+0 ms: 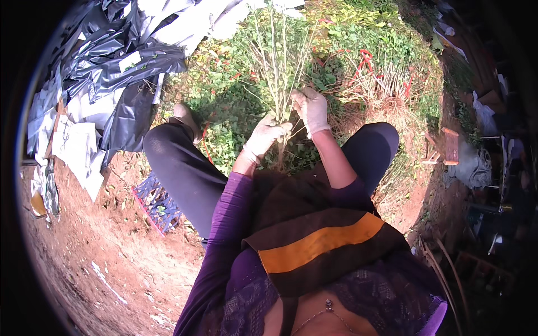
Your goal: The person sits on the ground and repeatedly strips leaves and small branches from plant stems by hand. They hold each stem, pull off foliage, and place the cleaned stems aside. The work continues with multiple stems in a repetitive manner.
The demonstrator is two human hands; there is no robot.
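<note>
A bunch of leafy plant stems point(275, 63) stands nearly upright before me, fanning out towards the top. My left hand point(265, 135), in a pale glove, is closed around its lower part. Roots or stem ends point(280, 153) show below that fist. My right hand point(311, 110), gloved as well, is just to the right and slightly higher. Its curled fingertips pinch a thin stem point(301, 71) at the bunch's right side; the exact grip is partly hidden by the fingers. Cut or pulled green plants point(218, 122) lie thickly on the ground around both hands.
Bundles of bare-stemmed plants with red ties point(378, 80) lie to the right. Black plastic sheeting point(122, 71) and white sheets point(84, 147) spread at the left. A woven strap mat or seat point(157, 206) is beside my left leg. A small wooden stool point(449, 146) stands far right.
</note>
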